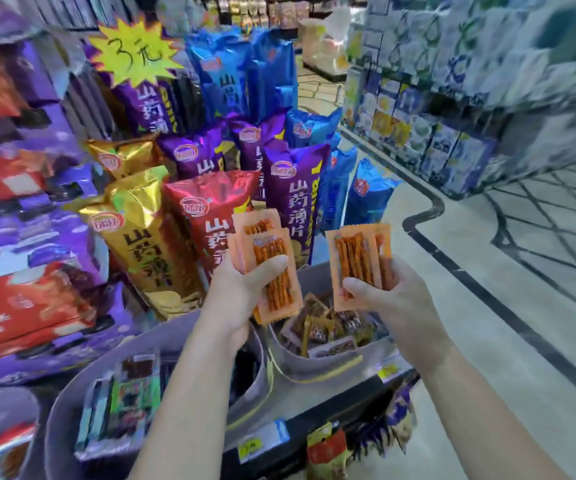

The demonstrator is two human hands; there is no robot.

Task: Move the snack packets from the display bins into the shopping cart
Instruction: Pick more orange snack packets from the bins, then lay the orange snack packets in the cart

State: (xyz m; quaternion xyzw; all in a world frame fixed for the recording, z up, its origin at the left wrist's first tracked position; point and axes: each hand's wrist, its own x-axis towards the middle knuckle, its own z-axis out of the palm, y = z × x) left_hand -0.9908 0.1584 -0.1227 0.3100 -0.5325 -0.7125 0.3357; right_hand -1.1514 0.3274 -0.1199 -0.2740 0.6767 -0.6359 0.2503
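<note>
Both hands are raised side by side but apart, each clamped on snack packets. The left hand (245,282) grips the left pair of orange packets (274,271), thumb laid across the front one, the second packet peeking out behind it toward 11 o'clock. The right hand (395,294) holds the right pair of orange packets (352,263) upright, thumb pressing the lower edge, the rear packet showing at 2 o'clock of the front one. Red strips show through the clear windows of the packets.

Below the hands, at 6 o'clock, sits a grey bin (314,367) of small brown packets (328,327). At 8 o'clock a second grey bin (68,393) carries green and black packets, too blurred to read. Tall chip bags (210,220) in gold, red, purple and blue stand at 11 to 12 o'clock under a yellow star price sign (134,51). Shelves of blue and white boxes (453,116) run along 2 o'clock, across the tiled floor (470,258).
</note>
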